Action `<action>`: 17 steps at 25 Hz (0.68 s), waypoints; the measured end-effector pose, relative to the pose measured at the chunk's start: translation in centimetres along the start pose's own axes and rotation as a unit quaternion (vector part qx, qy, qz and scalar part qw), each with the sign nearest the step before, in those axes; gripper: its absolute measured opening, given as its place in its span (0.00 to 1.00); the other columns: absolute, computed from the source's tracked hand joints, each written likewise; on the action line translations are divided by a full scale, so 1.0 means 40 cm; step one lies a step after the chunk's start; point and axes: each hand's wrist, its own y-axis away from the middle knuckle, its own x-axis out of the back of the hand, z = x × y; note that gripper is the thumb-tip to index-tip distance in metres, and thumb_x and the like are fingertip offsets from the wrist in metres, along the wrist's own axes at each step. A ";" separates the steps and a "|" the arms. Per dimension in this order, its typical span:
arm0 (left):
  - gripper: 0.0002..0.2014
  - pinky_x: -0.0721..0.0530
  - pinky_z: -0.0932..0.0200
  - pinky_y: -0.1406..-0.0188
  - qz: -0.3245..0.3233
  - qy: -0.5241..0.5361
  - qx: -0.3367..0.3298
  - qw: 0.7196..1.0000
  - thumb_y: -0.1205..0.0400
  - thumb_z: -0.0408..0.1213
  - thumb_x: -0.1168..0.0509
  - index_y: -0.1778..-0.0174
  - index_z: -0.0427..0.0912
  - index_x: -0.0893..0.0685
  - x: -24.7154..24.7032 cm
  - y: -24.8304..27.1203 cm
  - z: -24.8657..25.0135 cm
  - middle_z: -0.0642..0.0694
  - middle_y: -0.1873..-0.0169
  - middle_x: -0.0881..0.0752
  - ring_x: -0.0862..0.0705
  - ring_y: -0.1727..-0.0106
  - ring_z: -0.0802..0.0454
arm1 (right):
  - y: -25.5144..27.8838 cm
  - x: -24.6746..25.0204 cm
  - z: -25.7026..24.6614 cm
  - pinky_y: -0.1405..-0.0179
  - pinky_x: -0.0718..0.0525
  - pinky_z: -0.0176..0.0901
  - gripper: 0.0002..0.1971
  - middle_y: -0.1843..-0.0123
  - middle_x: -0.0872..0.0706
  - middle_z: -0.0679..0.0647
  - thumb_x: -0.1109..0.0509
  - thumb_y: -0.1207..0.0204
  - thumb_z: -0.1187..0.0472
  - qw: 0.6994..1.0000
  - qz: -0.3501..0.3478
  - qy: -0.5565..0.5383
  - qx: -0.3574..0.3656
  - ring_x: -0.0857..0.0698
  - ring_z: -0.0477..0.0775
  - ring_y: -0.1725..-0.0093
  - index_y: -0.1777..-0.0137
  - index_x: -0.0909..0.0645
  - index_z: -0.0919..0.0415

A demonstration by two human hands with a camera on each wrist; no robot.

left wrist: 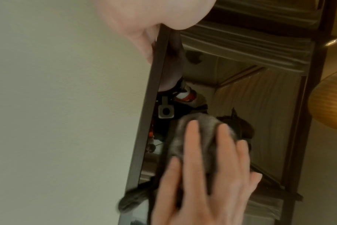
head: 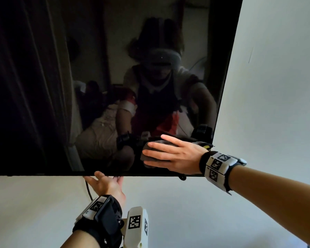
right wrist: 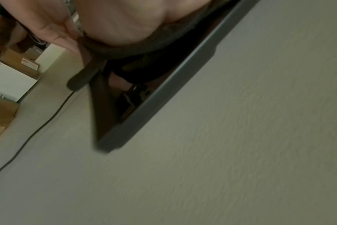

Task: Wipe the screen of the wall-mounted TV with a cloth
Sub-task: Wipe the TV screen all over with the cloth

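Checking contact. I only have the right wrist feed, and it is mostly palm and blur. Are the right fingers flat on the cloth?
Observer: Yes. The head view shows the right hand spread flat with straight fingers, pressing the cloth on the screen near its lower right corner.
Operator: Left hand?
Observer: The left hand is under the screen, its relaxed fingers touching the bottom edge. It holds nothing.
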 end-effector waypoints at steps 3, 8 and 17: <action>0.25 0.22 0.47 0.28 -0.004 -0.004 -0.020 1.000 0.06 0.43 0.54 0.14 0.66 0.48 0.007 -0.022 -0.014 0.42 0.15 0.35 0.26 0.21 0.35 | -0.018 0.014 0.040 0.15 0.50 0.60 0.28 0.14 0.39 0.53 0.44 0.15 0.56 0.991 0.030 -0.016 -0.127 0.43 0.59 0.15 0.15 0.42 0.50; 0.25 0.20 0.49 0.30 -0.013 -0.009 -0.024 1.000 0.06 0.42 0.55 0.14 0.67 0.48 0.006 -0.006 -0.004 0.43 0.16 0.33 0.23 0.24 0.36 | -0.009 0.023 0.054 0.15 0.47 0.57 0.27 0.15 0.38 0.54 0.39 0.14 0.58 0.999 0.029 -0.002 -0.018 0.41 0.58 0.15 0.16 0.38 0.53; 0.24 0.20 0.48 0.32 -0.022 -0.042 0.082 0.995 0.08 0.43 0.56 0.15 0.65 0.44 -0.044 0.114 -0.002 0.49 0.18 0.30 0.22 0.25 0.43 | -0.024 0.070 0.161 0.19 0.36 0.63 0.26 0.18 0.32 0.53 0.36 0.16 0.55 0.991 0.072 0.014 -0.109 0.35 0.59 0.18 0.19 0.32 0.50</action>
